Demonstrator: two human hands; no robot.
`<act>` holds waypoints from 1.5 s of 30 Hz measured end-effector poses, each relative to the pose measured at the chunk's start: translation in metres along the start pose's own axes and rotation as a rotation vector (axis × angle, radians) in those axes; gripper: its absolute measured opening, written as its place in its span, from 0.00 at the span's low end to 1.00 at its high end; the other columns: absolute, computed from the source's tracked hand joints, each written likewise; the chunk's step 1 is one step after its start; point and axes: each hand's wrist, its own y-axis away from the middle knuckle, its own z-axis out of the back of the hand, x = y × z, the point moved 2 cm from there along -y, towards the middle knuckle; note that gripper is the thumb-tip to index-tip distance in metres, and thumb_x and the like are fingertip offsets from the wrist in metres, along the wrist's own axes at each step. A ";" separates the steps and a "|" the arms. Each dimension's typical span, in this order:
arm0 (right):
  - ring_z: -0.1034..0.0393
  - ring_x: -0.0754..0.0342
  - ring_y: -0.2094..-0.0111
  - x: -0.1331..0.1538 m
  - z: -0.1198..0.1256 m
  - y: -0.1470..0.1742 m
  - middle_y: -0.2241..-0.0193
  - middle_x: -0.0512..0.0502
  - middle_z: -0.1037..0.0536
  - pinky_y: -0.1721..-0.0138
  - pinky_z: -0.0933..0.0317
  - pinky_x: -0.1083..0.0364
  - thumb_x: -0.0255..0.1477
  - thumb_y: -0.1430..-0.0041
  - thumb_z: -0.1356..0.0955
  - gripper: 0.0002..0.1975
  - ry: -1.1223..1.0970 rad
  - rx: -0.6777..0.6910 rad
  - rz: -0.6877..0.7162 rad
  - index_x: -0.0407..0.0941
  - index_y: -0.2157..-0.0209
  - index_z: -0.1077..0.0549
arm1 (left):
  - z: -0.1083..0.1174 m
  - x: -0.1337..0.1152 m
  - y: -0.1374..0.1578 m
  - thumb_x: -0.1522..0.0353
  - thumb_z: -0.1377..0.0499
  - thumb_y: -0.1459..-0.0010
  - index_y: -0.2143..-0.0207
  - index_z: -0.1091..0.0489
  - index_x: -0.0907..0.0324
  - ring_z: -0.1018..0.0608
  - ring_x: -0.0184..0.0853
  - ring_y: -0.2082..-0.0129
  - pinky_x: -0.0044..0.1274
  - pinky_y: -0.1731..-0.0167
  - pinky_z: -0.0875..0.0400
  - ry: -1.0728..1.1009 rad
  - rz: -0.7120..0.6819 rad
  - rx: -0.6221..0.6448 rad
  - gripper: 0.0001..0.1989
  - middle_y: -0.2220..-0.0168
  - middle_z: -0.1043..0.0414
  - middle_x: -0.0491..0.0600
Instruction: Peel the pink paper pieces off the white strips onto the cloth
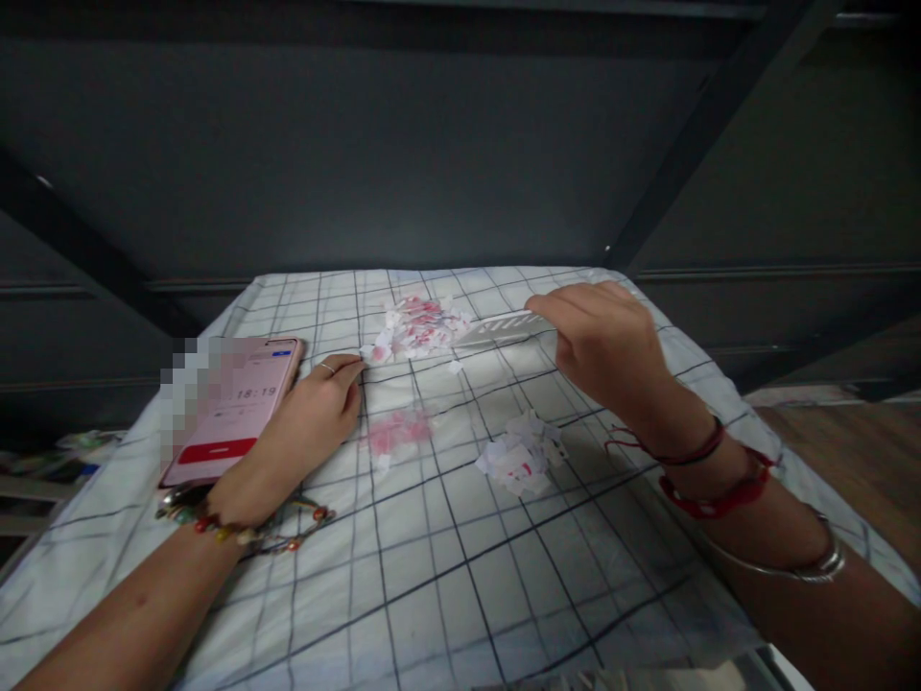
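My right hand (pixel 608 345) grips a thin, flat white strip with slots (pixel 500 329). Its far end touches the right side of a heap of torn paper scraps (pixel 424 326), white with red and pink marks. My left hand (pixel 323 408) has its fingers pressed together at the heap's left edge, the tips by a few loose scraps; whether anything is pinched in them is hidden. Nearer to me lies a small patch of pink scraps (pixel 399 434). To its right is a pile of mostly white scraps (pixel 523 454).
A phone (pixel 223 413) showing a timer lies left of my left hand, partly under that wrist. A white checked cloth (pixel 446 595) covers the table. Dark panels (pixel 389 154) stand behind the far edge. One loose scrap (pixel 456 367) lies in front of the heap.
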 end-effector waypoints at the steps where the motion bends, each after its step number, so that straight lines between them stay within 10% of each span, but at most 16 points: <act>1: 0.32 0.51 0.67 0.001 0.001 0.000 0.70 0.46 0.23 0.65 0.43 0.52 0.15 0.51 0.41 0.18 0.001 -0.007 0.002 0.44 0.64 0.27 | 0.000 0.000 0.000 0.68 0.60 0.41 0.52 0.32 0.68 0.29 0.42 0.49 0.34 0.45 0.39 0.000 -0.002 -0.003 0.23 0.49 0.31 0.59; 45: 0.38 0.55 0.73 0.002 0.010 -0.003 0.76 0.50 0.27 0.67 0.47 0.55 0.12 0.54 0.42 0.17 -0.079 -0.045 0.088 0.44 0.70 0.28 | -0.002 0.002 -0.003 0.68 0.59 0.42 0.53 0.31 0.69 0.29 0.42 0.50 0.35 0.44 0.38 0.015 -0.025 -0.027 0.23 0.50 0.31 0.60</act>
